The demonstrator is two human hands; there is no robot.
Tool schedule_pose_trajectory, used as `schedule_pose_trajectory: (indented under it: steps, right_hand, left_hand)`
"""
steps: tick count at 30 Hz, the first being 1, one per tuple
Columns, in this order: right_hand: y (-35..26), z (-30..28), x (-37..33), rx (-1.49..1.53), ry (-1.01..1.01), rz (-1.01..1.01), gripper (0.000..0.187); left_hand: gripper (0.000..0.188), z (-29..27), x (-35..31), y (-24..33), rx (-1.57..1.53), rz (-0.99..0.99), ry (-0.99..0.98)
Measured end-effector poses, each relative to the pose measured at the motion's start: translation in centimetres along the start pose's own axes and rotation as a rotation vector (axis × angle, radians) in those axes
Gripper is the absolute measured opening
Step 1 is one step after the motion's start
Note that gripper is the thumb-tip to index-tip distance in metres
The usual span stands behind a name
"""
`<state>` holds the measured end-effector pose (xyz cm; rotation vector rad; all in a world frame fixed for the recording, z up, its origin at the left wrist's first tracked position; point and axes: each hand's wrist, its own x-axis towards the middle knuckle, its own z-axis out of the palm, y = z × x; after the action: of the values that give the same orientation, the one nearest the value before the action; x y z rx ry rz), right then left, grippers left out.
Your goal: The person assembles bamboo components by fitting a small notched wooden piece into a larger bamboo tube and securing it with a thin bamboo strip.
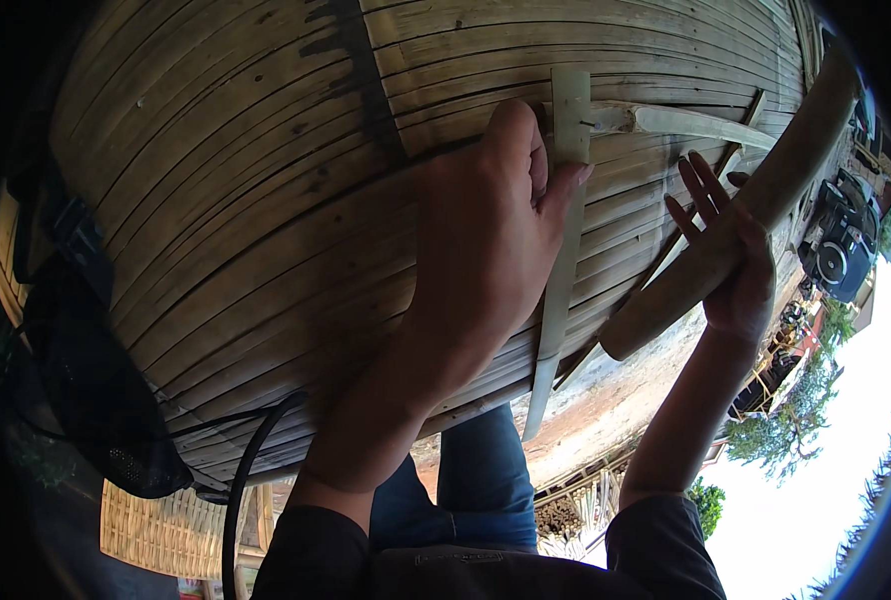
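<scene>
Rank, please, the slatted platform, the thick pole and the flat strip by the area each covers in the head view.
1. Slatted platform, by far
2. Thick pole in the right hand
3. Flat strip in the left hand, narrower

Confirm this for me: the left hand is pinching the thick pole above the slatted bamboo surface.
Not quite. The head view shows the left hand pinching a flat, pale strip, not the thick pole, which lies across the right hand. The left hand is indeed above the slatted bamboo surface.
</scene>
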<state>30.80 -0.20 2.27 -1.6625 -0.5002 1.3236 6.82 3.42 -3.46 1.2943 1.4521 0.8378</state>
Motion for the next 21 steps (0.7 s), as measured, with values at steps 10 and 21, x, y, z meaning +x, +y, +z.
schedule_pose_trajectory:
  steps: [10, 21]
  right_hand:
    - [-0.1, 2.8, -2.6, -0.446, 0.17, -0.007, 0.053]
    - [3.8, 7.1, -5.6, -1.152, 0.097, -0.53, 0.062]
  left_hand:
    - [0.039, 0.0, 0.0, -0.2, -0.033, 0.025, 0.004]
    - [0.034, 0.9, -0.3, -0.5, -0.005, 0.046, 0.005]
